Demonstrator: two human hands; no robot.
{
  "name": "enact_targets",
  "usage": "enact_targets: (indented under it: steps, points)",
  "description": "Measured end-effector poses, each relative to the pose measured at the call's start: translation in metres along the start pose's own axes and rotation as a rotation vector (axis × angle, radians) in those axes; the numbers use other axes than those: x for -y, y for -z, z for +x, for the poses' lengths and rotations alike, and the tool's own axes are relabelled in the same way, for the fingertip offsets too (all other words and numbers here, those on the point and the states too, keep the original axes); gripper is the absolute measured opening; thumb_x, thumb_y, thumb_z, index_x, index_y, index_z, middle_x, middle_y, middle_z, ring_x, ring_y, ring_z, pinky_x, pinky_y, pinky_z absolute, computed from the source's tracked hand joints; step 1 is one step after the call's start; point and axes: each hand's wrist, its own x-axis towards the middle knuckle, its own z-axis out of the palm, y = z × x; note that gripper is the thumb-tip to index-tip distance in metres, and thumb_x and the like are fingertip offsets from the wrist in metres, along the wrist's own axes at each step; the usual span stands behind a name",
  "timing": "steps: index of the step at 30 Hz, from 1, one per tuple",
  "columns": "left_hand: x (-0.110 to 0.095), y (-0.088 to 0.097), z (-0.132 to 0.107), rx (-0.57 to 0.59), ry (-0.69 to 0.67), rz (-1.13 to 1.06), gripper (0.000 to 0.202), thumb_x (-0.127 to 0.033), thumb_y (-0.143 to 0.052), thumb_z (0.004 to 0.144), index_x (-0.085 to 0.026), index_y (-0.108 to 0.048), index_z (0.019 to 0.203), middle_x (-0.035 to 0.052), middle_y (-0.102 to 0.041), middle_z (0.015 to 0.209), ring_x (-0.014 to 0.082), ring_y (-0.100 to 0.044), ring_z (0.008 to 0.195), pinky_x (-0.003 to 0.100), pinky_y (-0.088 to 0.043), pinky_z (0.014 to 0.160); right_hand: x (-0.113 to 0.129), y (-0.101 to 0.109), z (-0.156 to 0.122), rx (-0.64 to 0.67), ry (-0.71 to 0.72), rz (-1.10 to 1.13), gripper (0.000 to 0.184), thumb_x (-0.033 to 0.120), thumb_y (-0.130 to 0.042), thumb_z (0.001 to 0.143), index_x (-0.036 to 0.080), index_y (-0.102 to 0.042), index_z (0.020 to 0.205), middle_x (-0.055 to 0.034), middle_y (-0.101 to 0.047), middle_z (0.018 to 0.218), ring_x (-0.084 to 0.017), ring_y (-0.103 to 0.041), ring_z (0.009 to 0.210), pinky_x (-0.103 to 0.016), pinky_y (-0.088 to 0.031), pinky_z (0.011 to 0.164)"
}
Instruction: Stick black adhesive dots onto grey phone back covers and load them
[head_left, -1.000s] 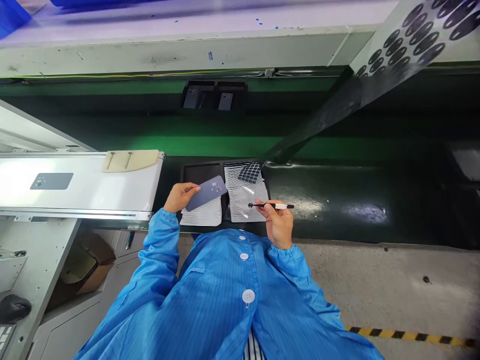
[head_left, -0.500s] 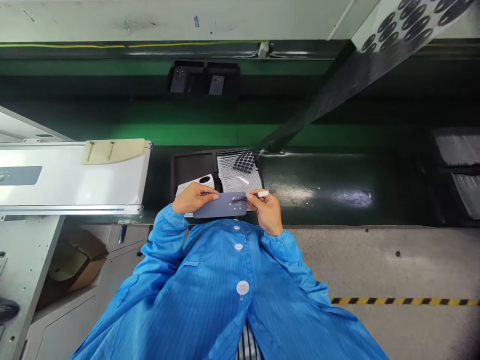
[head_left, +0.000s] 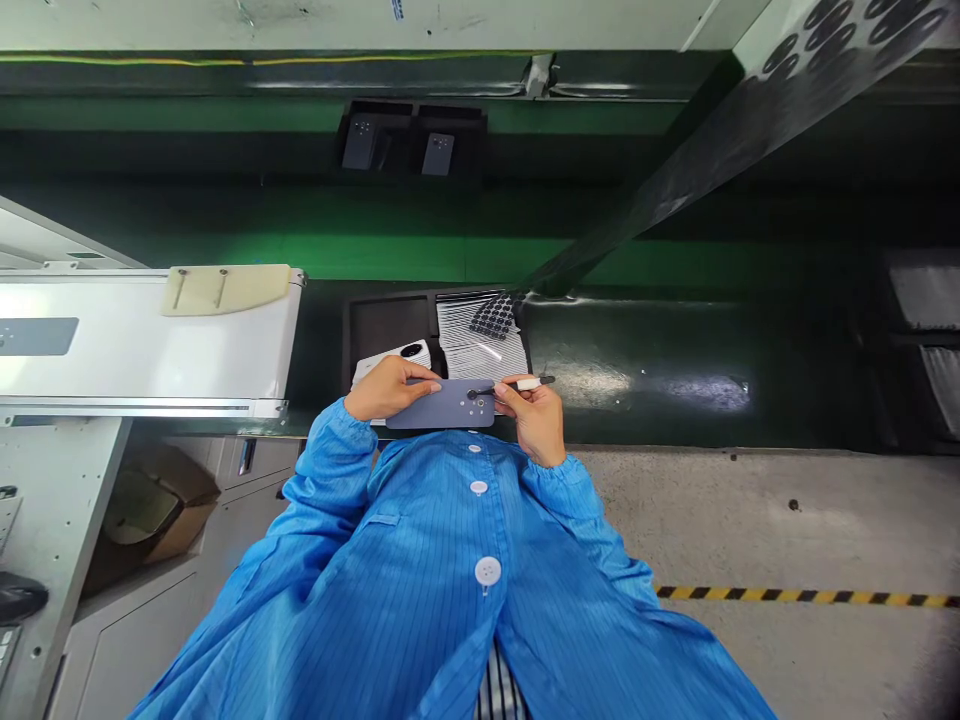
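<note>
At the tabletop's (head_left: 675,400) near edge, the left hand (head_left: 386,388) grips a grey-blue phone cover (head_left: 442,405) while the right hand (head_left: 534,418) pinches a pen-like tool (head_left: 517,385) whose tip touches it.

The left hand (head_left: 390,388) hides the near part of a white device (head_left: 397,356) — only its far edge and a dark round lens show. The grey cover (head_left: 446,408) that this hand grips loses its left end under the fingers. The tip of the pen-like tool (head_left: 525,384), pinched in the right hand (head_left: 536,425), is too small to tell whether it touches the cover. A grey plate (head_left: 34,336) on the white conveyor (head_left: 150,350) is cut by the left edge — the strip of dark discs (head_left: 825,40) by the top right corner.
</note>
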Motion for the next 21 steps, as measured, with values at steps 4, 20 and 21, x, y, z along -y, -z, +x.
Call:
enact_targets:
  steps: [4, 20, 21]
  points:
    - [0.0, -0.0017, -0.0005, -0.014, 0.011, -0.012, 0.026, -0.037, -0.065, 0.085, -0.022, -0.082, 0.098, 0.0016, -0.079, 0.097, 0.0233, -0.073, 0.09, 0.027, -0.056, 0.079, -0.003, 0.0007, 0.0001, -0.021, 0.013, 0.005, 0.044, 0.048, -0.092, 0.052, 0.02, -0.07, 0.079, 0.0023, -0.068, 0.066, -0.016, -0.066, 0.062, -0.032, -0.06, 0.065]
    - [0.003, -0.0051, 0.0012, -0.011, 0.002, -0.015, 0.029, -0.04, -0.064, 0.086, -0.02, -0.082, 0.099, 0.0022, -0.079, 0.099, 0.0241, -0.072, 0.092, 0.028, -0.056, 0.08, -0.01, 0.0033, 0.0015, -0.036, 0.059, -0.019, 0.04, 0.046, -0.09, 0.058, 0.019, -0.071, 0.081, 0.002, -0.069, 0.067, -0.016, -0.066, 0.062, -0.032, -0.059, 0.067]
    - [0.0032, -0.0051, 0.0012, -0.009, -0.002, -0.014, 0.03, -0.04, -0.064, 0.087, -0.02, -0.082, 0.099, 0.0022, -0.079, 0.098, 0.024, -0.072, 0.091, 0.028, -0.056, 0.08, -0.0105, 0.0035, 0.0017, -0.038, 0.06, -0.018, 0.039, 0.045, -0.09, 0.058, 0.019, -0.071, 0.081, 0.0021, -0.069, 0.067, -0.015, -0.066, 0.062, -0.031, -0.059, 0.066]
